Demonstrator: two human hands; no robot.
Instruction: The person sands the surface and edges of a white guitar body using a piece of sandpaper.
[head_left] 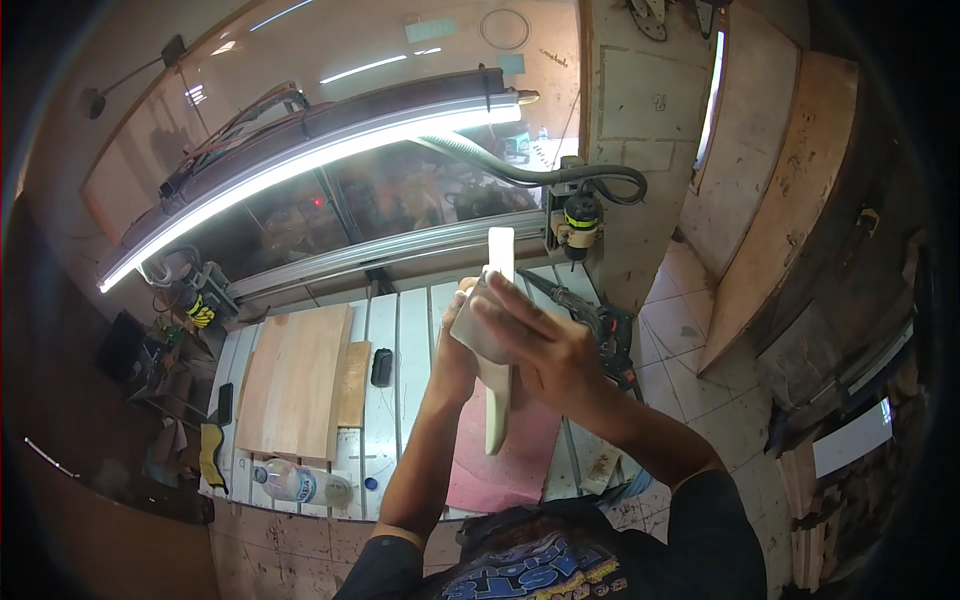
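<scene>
Pale piece [497, 410] raised over pink sheet [500, 485]; left hand [457, 352] curled partly round its broad middle, right hand [542, 345] laid across, fingers nearly straight, whether pinching cannot tell. Piece probably light, stiff, smooth, maybe slippery with dust; narrow ends perhaps weaker, so broad middle best hold. Board [292, 380] and bottle [300, 484] left of sheet, power tool [617, 342] beyond, to right

Plastic bottle [305, 485] lying on tabletop [410, 345], blue disc [371, 483] just beside (wooden board [293, 385] beyond bottle); tube light [480, 114] lit.
</scene>
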